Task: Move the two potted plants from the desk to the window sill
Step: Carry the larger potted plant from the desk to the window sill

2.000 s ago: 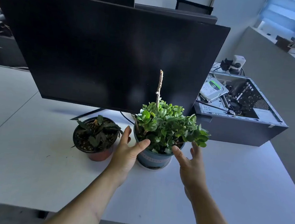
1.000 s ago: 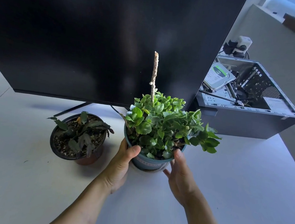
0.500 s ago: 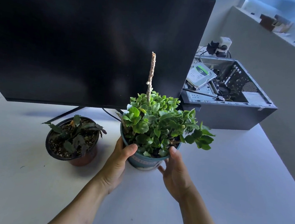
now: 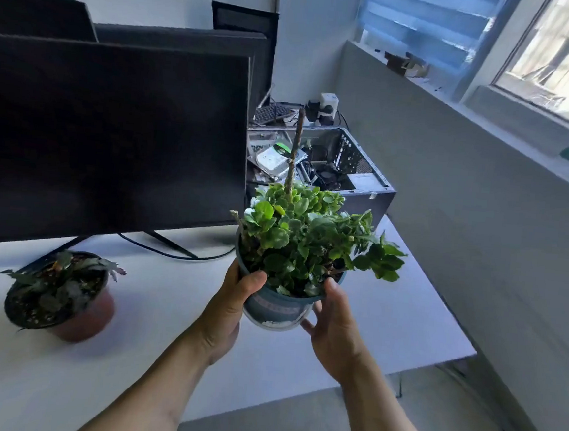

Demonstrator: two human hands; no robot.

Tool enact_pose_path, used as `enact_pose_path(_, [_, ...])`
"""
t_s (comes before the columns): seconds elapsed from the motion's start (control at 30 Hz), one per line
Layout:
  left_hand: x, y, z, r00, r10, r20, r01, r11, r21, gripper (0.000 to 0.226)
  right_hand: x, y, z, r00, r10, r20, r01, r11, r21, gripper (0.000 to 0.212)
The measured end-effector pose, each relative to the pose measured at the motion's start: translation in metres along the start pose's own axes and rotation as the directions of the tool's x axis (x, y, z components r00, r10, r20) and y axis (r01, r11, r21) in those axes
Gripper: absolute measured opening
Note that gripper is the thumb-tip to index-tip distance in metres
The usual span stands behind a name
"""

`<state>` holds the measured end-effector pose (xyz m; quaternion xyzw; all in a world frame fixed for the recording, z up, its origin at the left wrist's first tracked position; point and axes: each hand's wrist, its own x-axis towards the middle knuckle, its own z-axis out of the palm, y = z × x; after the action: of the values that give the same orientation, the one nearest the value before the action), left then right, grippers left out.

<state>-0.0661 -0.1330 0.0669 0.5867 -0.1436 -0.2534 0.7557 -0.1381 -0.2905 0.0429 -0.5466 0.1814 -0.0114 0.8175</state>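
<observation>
Both hands, left hand and right hand, clasp the blue pot of the leafy plant above the desk, left of the window sill; carrying it level should avoid spilling soil.

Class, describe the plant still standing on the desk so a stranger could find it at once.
Find the large dark monitor on the white desk. Below its left part stands a reddish-brown pot of dark, sparse leaves; unlike the bushy bright-green plant, nobody holds it.
</observation>
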Motion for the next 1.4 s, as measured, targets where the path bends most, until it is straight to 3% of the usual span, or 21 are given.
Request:
enact_pose_path(0.47, [-0.019, -0.05, 0.256, 0.973, -0.057, 0.225, 0.058, 0.998, 0.002, 0.095, -0.148, -0.062, -0.214, 0.97, -0.122, -0.211, 0.133, 0.99, 0.042, 0.106])
enact_pose_path(0.8, [-0.04, -0.105, 0.463, 0.88, -0.136, 0.455, 0.137, 0.99, 0.032, 0.101, -0.28, -0.099, -0.392, 0.894, -0.176, -0.412, 0.214, 0.976, 0.047, 0.095])
enact_pose_path(1.0, [-0.057, -0.14, 0.586, 0.779, -0.175, 0.603, 0.188, 0.981, 0.041, 0.082, -0.366, -0.119, -0.477, 0.813, -0.193, -0.549, 0.241, 0.97, 0.015, 0.1])
enact_pose_path(1.1, [-0.06, -0.158, 0.634, 0.72, -0.21, 0.661, 0.224, 0.973, 0.065, 0.075, -0.398, -0.126, -0.51, 0.777, -0.175, -0.605, 0.282, 0.956, 0.086, 0.105])
enact_pose_path(1.23, [-0.065, -0.179, 0.707, 0.637, -0.252, 0.729, 0.267, 0.959, 0.098, 0.085, -0.442, -0.138, -0.556, 0.732, -0.193, -0.653, 0.348, 0.931, 0.115, 0.088])
enact_pose_path(1.4, [-0.064, -0.198, 0.799, 0.52, -0.293, 0.802, 0.294, 0.943, 0.154, 0.095, -0.483, -0.156, -0.625, 0.589, -0.235, -0.774, 0.378, 0.926, 0.006, 0.103])
